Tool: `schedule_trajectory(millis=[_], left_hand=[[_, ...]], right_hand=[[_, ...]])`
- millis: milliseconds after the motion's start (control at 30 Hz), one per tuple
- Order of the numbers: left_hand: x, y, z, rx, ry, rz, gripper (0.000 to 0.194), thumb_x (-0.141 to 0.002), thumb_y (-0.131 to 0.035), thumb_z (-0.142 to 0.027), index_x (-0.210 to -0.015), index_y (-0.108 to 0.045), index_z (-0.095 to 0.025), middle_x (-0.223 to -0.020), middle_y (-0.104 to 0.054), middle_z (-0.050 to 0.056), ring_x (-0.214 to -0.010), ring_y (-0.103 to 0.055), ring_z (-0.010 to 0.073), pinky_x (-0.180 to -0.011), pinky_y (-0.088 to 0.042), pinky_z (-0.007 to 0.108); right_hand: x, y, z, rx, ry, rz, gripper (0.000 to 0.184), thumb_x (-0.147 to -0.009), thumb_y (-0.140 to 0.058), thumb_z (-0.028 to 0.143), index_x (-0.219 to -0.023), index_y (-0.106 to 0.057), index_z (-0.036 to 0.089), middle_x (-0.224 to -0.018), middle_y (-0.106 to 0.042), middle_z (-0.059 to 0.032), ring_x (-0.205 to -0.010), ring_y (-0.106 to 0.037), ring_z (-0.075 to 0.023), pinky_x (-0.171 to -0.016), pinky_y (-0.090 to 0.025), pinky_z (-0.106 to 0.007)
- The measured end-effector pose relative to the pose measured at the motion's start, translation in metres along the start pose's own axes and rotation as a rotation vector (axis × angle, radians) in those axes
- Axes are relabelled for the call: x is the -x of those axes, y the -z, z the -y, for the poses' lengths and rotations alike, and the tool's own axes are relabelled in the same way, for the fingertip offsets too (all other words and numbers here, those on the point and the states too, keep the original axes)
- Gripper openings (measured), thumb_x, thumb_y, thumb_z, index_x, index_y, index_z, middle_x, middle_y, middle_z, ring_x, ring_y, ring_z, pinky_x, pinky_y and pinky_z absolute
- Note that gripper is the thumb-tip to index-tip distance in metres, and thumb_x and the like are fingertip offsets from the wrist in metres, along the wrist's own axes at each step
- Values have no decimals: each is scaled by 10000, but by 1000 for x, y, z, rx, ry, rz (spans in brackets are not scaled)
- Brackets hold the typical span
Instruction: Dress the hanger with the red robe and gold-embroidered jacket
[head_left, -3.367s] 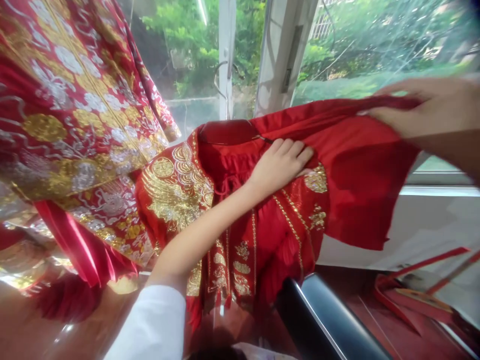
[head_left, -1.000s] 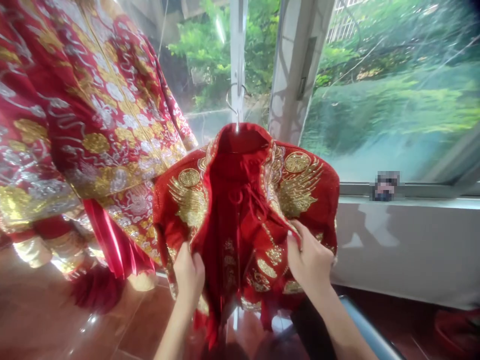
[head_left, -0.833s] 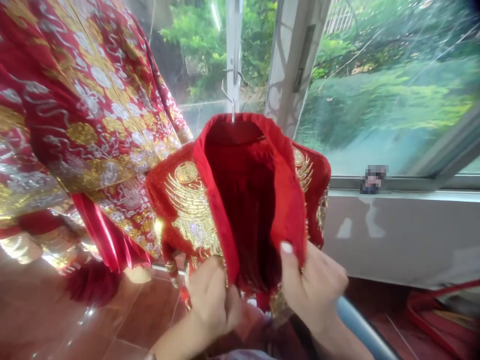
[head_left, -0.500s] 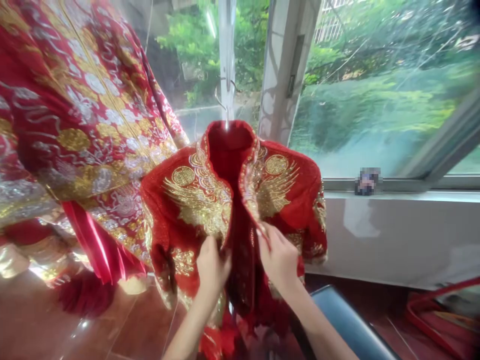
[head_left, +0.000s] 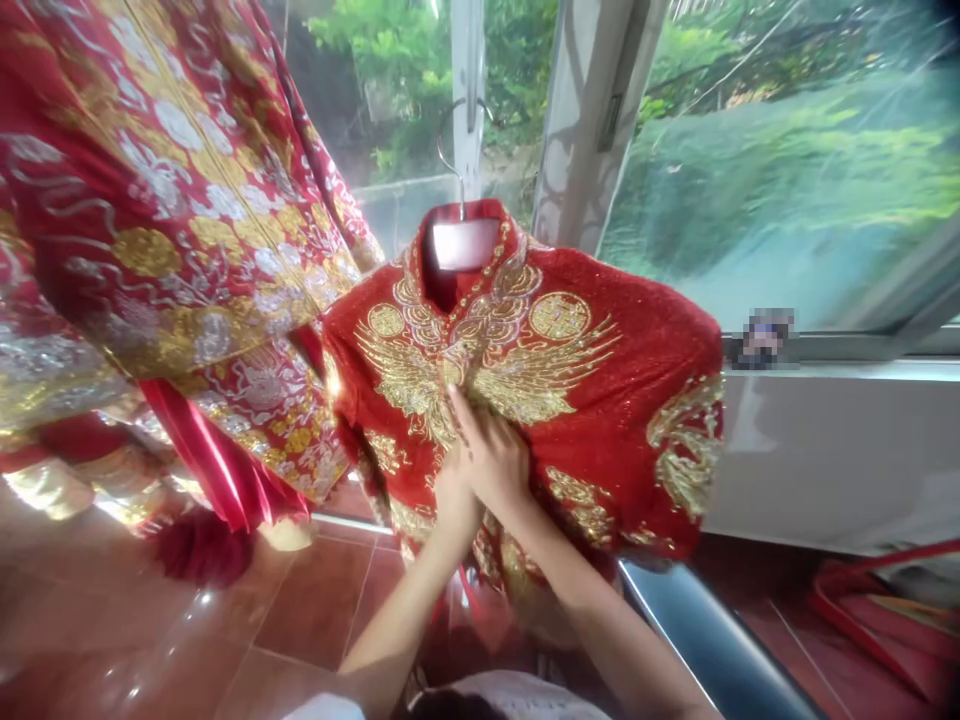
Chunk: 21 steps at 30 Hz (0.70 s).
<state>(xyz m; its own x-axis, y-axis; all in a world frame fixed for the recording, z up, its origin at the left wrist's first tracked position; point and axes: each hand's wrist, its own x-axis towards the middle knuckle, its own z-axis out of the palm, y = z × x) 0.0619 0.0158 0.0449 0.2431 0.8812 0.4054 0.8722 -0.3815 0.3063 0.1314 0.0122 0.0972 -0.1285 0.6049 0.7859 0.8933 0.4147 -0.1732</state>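
A red embroidered jacket (head_left: 540,385) with a stand-up collar and gold wing patterns hangs in front of me on a hanger (head_left: 462,190). Its two front edges meet at the chest, so the wings join there. My right hand (head_left: 496,460) is closed on the front edge, its index finger stretched up along the middle of the embroidery. Just beside it and partly covered, my left hand (head_left: 454,490) is closed on the other front edge. The fingertips of my left hand are hidden.
On the left hangs a long red robe (head_left: 210,230) with gold and silver embroidery. Windows (head_left: 750,200) stand behind the jacket, above a white wall (head_left: 825,450). A dark, shiny flat-topped piece (head_left: 697,620) stands low at right, near a red frame (head_left: 862,610).
The jacket's front edges, spread apart before, are now brought together. My hands have moved inward and up until they touch. A white piece now shows inside the collar.
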Motion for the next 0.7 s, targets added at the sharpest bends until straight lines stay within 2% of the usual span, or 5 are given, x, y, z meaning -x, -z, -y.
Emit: schedule_trajectory(millis=[133, 233, 467, 600, 700], left_hand=[[25, -17, 30, -125, 236, -305, 230, -904, -467, -142, -1076, -616, -167, -1106, -630, 195, -1013, -610, 293, -859, -490, 466], [60, -54, 64, -206, 374, -505, 343, -830, -559, -135, -1173, -572, -137, -1289, -516, 244, -1210, -510, 351, -963, -426, 559], [86, -113, 143, -21, 491, -417, 509, -778, -612, -138, -1274, -519, -82, -1417, -402, 281, -1363, -354, 396, -1087, -304, 609], [81, -106, 149, 167, 443, -411, 466, -761, -494, -29, -1212, -582, -107, -1290, -542, 225, -1268, -482, 326, -1073, -374, 516], [105, -104, 127, 306, 438, -336, 423, -751, -512, -48, -1140, -638, -156, -1087, -640, 165, -1085, -588, 294, -980, -459, 458]], right_hand=[[38, -27, -18, -58, -121, -321, 602, -910, -485, 182, -1495, -345, 149, -1034, -678, -153, -923, -646, -243, -851, -528, -372], [89, -37, -33, -29, -191, -356, 546, -892, -501, 185, -1427, -399, 161, -1082, -646, -165, -993, -631, -273, -870, -521, -429], [204, -57, -83, 1, -507, -126, 371, -882, -433, 310, -1136, -567, 74, -911, -686, -205, -742, -675, -276, -657, -540, -373], [192, -47, -82, -87, -648, -85, 372, -891, -423, 357, -1088, -590, 89, -849, -702, -189, -669, -674, -273, -600, -517, -359], [179, -34, -43, -254, -552, -170, 271, -906, -432, 311, -1041, -608, 155, -829, -709, -119, -701, -679, -228, -621, -522, -317]])
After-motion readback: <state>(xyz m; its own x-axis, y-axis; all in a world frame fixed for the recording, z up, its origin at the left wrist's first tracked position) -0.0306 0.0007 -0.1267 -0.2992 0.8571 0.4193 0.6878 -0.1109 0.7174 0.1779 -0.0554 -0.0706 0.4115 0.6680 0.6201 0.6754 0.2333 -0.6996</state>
